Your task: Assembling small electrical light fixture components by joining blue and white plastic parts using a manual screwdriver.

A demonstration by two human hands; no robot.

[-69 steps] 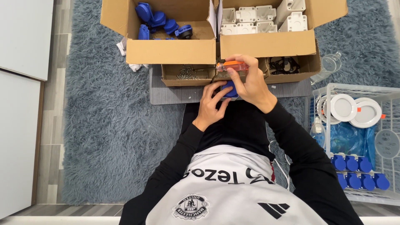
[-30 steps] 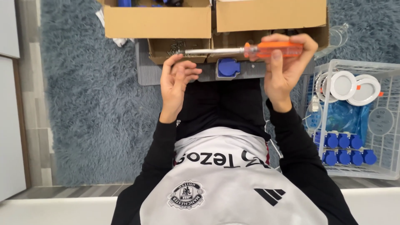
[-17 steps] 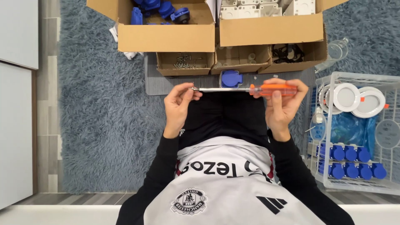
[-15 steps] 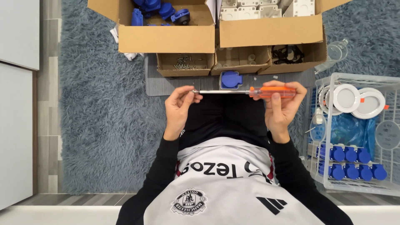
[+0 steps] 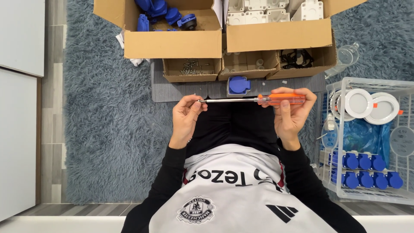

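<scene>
The left hand point(image 5: 186, 120) pinches the metal tip of the screwdriver point(image 5: 252, 100), which lies level just below the blue socket point(image 5: 239, 85); the sharp tip could prick a finger or slip free if that pinch loosens. At the orange handle end, the right hand point(image 5: 290, 113) has its fingers point(image 5: 297, 96) clamped around it.

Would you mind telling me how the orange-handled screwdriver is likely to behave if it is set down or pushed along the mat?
The screwdriver will probably stay stiff: its thin metal shaft runs straight between the left hand and the right hand. It is likely handle-heavy, since the orange handle is far thicker than the shaft. Its rounded-looking handle might roll on the grey mat.
</scene>
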